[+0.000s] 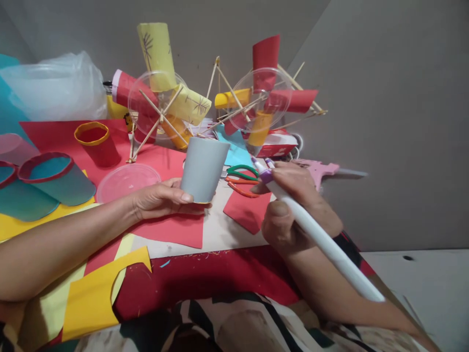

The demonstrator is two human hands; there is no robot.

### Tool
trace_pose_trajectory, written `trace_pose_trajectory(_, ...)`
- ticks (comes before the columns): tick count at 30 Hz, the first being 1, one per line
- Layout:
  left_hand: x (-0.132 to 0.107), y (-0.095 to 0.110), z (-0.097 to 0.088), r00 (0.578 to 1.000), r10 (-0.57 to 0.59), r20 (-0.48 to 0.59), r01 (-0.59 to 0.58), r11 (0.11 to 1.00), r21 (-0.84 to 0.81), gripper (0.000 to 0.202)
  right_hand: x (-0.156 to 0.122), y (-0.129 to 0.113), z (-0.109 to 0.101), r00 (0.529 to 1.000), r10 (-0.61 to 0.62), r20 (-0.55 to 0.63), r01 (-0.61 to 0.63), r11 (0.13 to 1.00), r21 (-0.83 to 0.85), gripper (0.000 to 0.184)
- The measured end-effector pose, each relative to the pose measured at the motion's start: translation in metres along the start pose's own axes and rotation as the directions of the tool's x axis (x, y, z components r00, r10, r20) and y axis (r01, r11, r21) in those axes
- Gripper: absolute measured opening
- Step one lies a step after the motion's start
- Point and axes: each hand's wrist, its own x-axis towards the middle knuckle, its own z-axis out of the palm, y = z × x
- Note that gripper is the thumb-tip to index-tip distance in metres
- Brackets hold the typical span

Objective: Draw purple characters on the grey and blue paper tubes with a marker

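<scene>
A plain grey-brown back wall point(227, 29) fills the far side of the view and meets a second, greyer side wall point(403, 122) along a slanting corner line at the upper right. Below the side wall lies a strip of pale floor point(432, 283) with a small dark spot point(408, 257) on it, close to the wall's foot. The low work surface point(220, 232) shows pale in one bare patch, and the light is soft and even, casting only faint shadows.

Lighting: even, moderately bright, indoor; shadows soft. Mild glare on clear plastic discs point(261, 100). Focus: centre sharp, near white tube point(322, 239) slightly soft. Edges: wide-angle bending, forearms stretched.
</scene>
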Motion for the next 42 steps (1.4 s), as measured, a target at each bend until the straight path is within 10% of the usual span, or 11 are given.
trace_pose_trajectory(18, -0.009, 0.015, -0.001, 0.983, -0.129, 0.130, 0.125, 0.991, 0.038, 0.074, 0.010, -0.007, 0.004, 0.988, -0.001, -0.157, 0.015, 0.996, 0.092, 0.028)
trace_pose_trajectory(29, 0.002, -0.002, 0.028, 0.952, 0.096, -0.291, 0.087, 0.825, 0.558, 0.082, 0.002, -0.011, 0.004, 1.000, 0.018, -0.020, -0.017, 0.998, 0.060, 0.014)
trace_pose_trajectory(42, 0.006, -0.011, 0.029, 0.939, 0.212, -0.270, 0.002, 0.783, 0.622, 0.069, -0.007, -0.013, 0.014, 0.992, 0.078, 0.098, -0.075, 0.997, -0.029, 0.015)
